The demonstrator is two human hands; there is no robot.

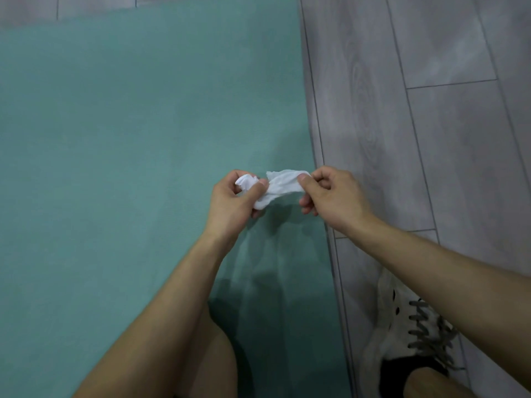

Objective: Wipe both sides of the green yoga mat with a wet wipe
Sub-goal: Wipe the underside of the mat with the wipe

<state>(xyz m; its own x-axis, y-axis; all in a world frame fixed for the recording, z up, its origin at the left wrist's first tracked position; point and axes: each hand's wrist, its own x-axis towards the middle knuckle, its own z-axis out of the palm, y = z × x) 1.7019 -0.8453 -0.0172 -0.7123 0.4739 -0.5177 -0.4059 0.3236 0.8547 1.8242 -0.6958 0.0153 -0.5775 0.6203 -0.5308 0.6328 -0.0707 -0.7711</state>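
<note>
On a grey plank floor the green yoga mat lies flat, and above its right edge the left hand and right hand pinch a crumpled wet wipe between them, seemingly unfolding it, so most wiping probably remains.

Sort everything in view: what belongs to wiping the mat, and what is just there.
Belongs to the job:
- green yoga mat, spread flat on the floor
- wet wipe, crumpled, stretched between both hands
- left hand, pinching one end
- right hand, pinching the other end

Just there:
- white laced shoe, beside the mat
- grey plank floor
</note>
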